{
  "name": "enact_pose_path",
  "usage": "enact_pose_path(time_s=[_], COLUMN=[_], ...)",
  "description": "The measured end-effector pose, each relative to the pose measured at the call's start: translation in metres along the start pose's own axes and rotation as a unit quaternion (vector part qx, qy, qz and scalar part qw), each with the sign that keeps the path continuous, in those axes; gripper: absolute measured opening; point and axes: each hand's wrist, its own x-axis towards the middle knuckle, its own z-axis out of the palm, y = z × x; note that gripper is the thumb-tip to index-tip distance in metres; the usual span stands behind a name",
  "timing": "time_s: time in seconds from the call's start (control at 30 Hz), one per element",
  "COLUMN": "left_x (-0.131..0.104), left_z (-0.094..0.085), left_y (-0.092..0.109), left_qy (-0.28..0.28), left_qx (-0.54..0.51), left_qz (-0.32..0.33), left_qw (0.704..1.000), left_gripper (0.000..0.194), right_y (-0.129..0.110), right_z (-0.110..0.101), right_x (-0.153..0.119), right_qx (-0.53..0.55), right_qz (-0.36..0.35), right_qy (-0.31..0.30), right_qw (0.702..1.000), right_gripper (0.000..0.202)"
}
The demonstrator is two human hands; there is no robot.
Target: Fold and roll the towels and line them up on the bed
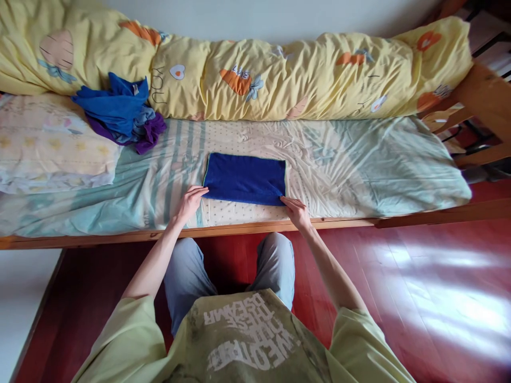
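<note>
A dark blue towel (245, 180) with a thin green edge lies flat on the bed in a rectangle, seemingly folded over. At its near left corner, my left hand (192, 202) is closed, fingertips and thumb pinching the cloth. My right hand (297, 210) pinches the near right corner in the same way. The cloth between them is mostly smooth, with its near edge roughly straight.
Beneath the towel is a patterned bed sheet (351, 165) over the mattress. Along the wall runs a rolled yellow quilt (271, 80). Crumpled blue and purple clothes (115, 114) lie beside a pillow (51, 143) at left. A wooden bed rail (339, 226) borders the near side.
</note>
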Motion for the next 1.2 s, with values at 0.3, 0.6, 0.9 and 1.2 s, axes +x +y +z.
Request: enact_pose_path(time_s=[0.3,0.6,0.9,1.2], left_x=[0.055,0.111,0.084,0.056], left_z=[-0.018,-0.007,0.008,0.003], left_y=[-0.014,-0.037,-0.024,-0.028], left_qy=[-0.001,-0.067,-0.012,-0.112], left_qx=[-0.043,0.005,0.079,0.040], left_qz=[-0.167,-0.283,-0.091,-0.008], left_qw=[0.985,0.957,0.993,0.993], left_gripper=[0.027,0.021,0.016,0.059], right_y=[0.016,0.036,0.024,0.025], right_z=[-0.015,-0.003,0.010,0.012], right_x=[0.057,0.095,0.081,0.054], right_qx=[0.108,0.089,-0.003,-0.018], right_qz=[0.168,0.375,0.213,-0.035], right_qy=[0.036,-0.013,0.083,-0.047], right_qw=[0.979,0.922,0.974,0.998], right_gripper=[0.038,0.035,0.030,0.048])
